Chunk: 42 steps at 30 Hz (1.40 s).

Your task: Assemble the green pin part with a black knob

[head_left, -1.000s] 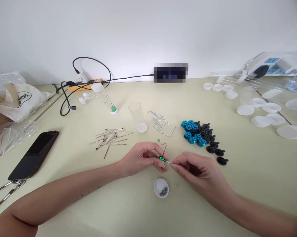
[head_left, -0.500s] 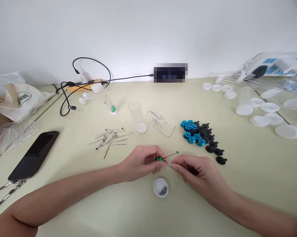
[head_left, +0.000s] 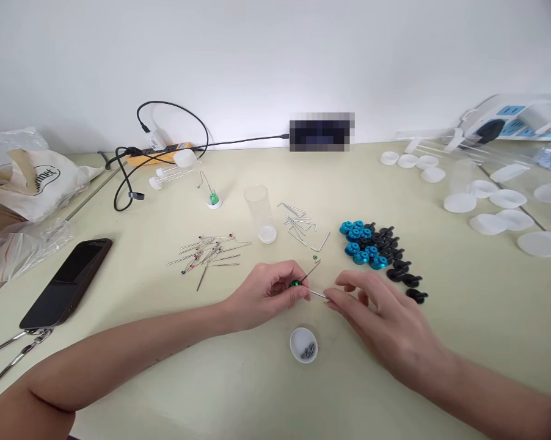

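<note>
My left hand (head_left: pixel 280 286) pinches a shiny green metal knob (head_left: pixel 295 283). From the knob a thin bent wire (head_left: pixel 310 269) sticks up, with a small green bead (head_left: pixel 315 257) at its tip. The thumb and index finger of my right hand (head_left: pixel 376 305) are closed on a thin silver hex key (head_left: pixel 319 294), which points left at the knob; its tip is hidden by my left fingers. Just below my hands sits a white cap (head_left: pixel 298 339) holding several tiny grey screws (head_left: pixel 308 351). Several L-shaped hex keys (head_left: pixel 300 221) lie beyond my hands.
Beaded wires (head_left: pixel 209 253) lie left. A clear tube (head_left: pixel 258 205) stands at centre. Blue knobs (head_left: pixel 361 257) and black parts (head_left: pixel 398 269) cluster right. A green knob with wire (head_left: pixel 214 198) stands in a cap. A phone (head_left: pixel 67 284) lies left; white caps (head_left: pixel 488 223) lie right.
The wire and bead in my left hand have tilted more upright. My right hand has shifted right, and more of the hex key shows between my hands. The view has moved slightly.
</note>
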{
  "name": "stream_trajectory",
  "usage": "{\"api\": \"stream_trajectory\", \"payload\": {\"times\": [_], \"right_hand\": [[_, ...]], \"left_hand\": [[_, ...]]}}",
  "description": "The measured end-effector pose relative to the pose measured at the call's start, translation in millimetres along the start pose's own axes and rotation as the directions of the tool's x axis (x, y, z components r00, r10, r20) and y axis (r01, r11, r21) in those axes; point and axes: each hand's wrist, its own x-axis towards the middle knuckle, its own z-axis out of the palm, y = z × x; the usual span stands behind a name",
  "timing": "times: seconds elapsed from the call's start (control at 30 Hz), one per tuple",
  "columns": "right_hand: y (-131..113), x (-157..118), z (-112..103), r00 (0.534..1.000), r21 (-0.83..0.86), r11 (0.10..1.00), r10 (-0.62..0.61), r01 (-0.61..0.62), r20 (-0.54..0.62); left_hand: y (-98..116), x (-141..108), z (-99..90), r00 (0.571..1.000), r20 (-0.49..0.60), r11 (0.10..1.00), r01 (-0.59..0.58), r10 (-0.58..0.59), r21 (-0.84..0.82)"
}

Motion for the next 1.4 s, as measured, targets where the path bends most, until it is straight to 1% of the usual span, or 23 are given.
{"api": "stream_trajectory", "payload": {"times": [0.03, 0.13, 0.33, 0.43, 0.53, 0.7, 0.77, 0.87, 0.93, 1.0, 1.1, 1.2, 1.33, 1.4], "right_hand": [[1.5, 0.0, -0.4, 0.999, -0.026, 0.999, -0.041, 0.040, -0.009], [3.5, 0.2, -1.4, 0.994, -0.004, 0.994, -0.106, 0.106, -0.029], [2.2, -0.6, -1.4, 0.999, 0.139, 0.989, -0.054, 0.053, 0.007], [2.0, -0.3, -1.3, 0.998, 0.167, 0.984, -0.063, 0.064, -0.015], [1.1, 0.7, -1.4, 0.998, 0.174, 0.983, -0.057, 0.059, -0.021], [-0.4, 3.0, -1.7, 1.000, 0.197, 0.980, -0.020, 0.016, 0.014], [-0.2, 4.0, -1.2, 0.999, 0.255, 0.967, 0.016, -0.026, 0.044], [0.4, 5.3, -0.4, 0.990, 0.379, 0.917, 0.092, -0.127, 0.111], [0.2, 5.5, -0.4, 0.982, 0.414, 0.894, 0.117, -0.169, 0.147], [-0.5, 5.3, -0.4, 0.984, 0.393, 0.905, 0.121, -0.164, 0.133], [-2.3, 4.5, 0.4, 0.996, 0.301, 0.949, 0.078, -0.089, 0.048], [-4.0, 4.2, 1.1, 0.999, 0.199, 0.980, 0.032, -0.026, -0.023], [-4.9, 4.6, -0.5, 0.997, 0.159, 0.987, 0.007, 0.006, -0.083], [-4.5, 4.6, -1.5, 0.996, 0.160, 0.987, 0.003, 0.011, -0.089]], "left_hand": [[0.0, 0.1, -0.2, 1.000, 0.005, 1.000, 0.002, -0.002, -0.015], [0.1, 0.8, -0.6, 1.000, 0.025, 0.997, 0.008, -0.006, -0.075], [-1.3, 2.7, -0.8, 0.998, 0.045, 0.979, -0.023, 0.033, -0.202], [-1.9, 2.6, -0.1, 0.997, 0.043, 0.970, -0.048, 0.060, -0.239], [-2.0, 2.2, 0.6, 0.997, 0.030, 0.968, -0.067, 0.077, -0.242], [-3.4, 2.7, 1.2, 0.997, 0.012, 0.974, -0.070, 0.074, -0.214], [-4.3, 2.6, 1.5, 0.996, 0.011, 0.974, -0.080, 0.084, -0.211], [-4.8, 1.8, 1.8, 0.993, 0.012, 0.978, -0.109, 0.113, -0.177], [-4.3, 1.4, 1.5, 0.993, 0.013, 0.983, -0.114, 0.117, -0.147], [-3.6, 1.8, 0.8, 0.995, 0.007, 0.986, -0.094, 0.096, -0.141], [-2.7, 3.6, -1.0, 0.998, -0.012, 0.981, -0.062, 0.061, -0.183], [-2.6, 5.3, -2.1, 0.998, -0.019, 0.975, -0.063, 0.060, -0.211], [-3.7, 5.3, -2.0, 0.998, -0.010, 0.978, -0.058, 0.057, -0.199], [-4.3, 4.4, -1.6, 0.998, -0.010, 0.980, -0.065, 0.064, -0.187]]}}
